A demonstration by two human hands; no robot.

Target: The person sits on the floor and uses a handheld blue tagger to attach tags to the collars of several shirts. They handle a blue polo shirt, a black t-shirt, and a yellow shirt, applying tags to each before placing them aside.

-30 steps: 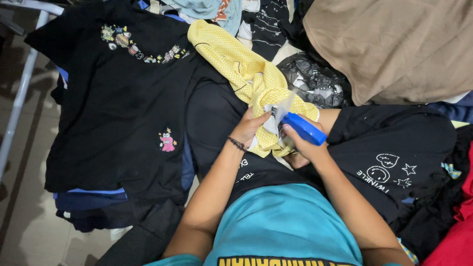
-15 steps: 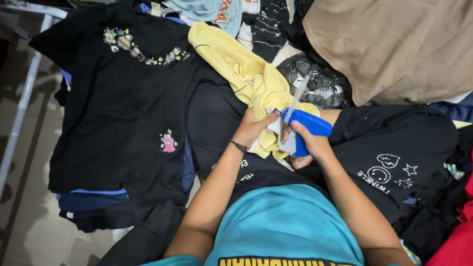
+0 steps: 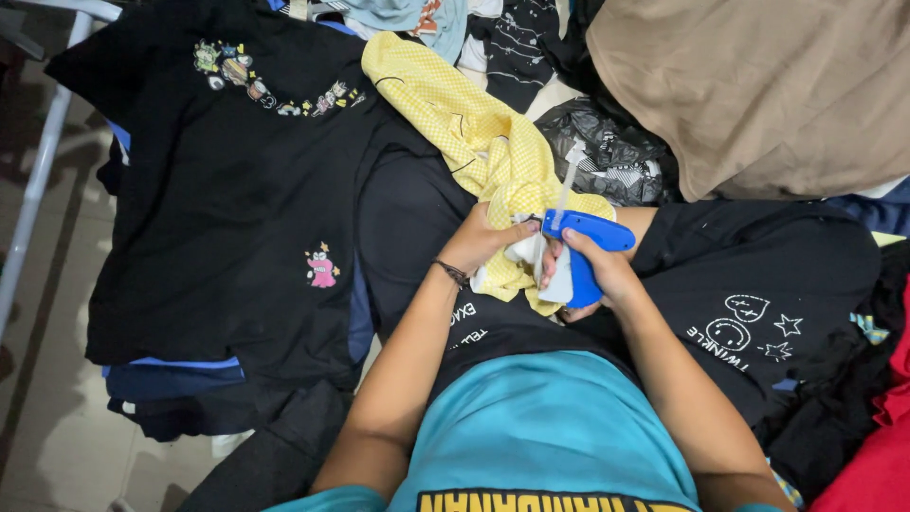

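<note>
From my seat I see the right hand [image 3: 595, 275] wrapped around a blue tagging gun [image 3: 580, 248] — its fingers [image 3: 574, 237] are curled over the top of the gun body and closed tight on the grip, with the gun's nose pointing left toward the other hand. A thin white strip of fasteners [image 3: 567, 180] stands up out of the gun, leaning slightly toward the top of the view. A white tag [image 3: 557, 281] sits right against the gun, just below its nose, partly covered by the right hand.

The left hand [image 3: 485, 242] is pinching the lower end of a yellow garment [image 3: 474, 133]; its fingers are closed on a bunched fold of that cloth, and the fold lies between the two hands, touching the gun's nose. I cannot see the needle itself. From that fold the yellow garment runs up and to the left, draped over the pile. A dark bracelet [image 3: 453, 273] circles the left wrist.

Left of the hands a black shirt with small cartoon prints [image 3: 237, 209] is spread flat on a stack of dark clothes. Under the right forearm lies another black shirt with white doodles [image 3: 758, 322]. Above the gun there is a crumpled black plastic bag [image 3: 607, 152], and beyond it a large tan cloth [image 3: 758, 85] — filling the upper right corner. A red garment [image 3: 872, 455] shows at the lower right edge. I see the person's teal shirt [image 3: 540, 427] at the bottom.
</note>
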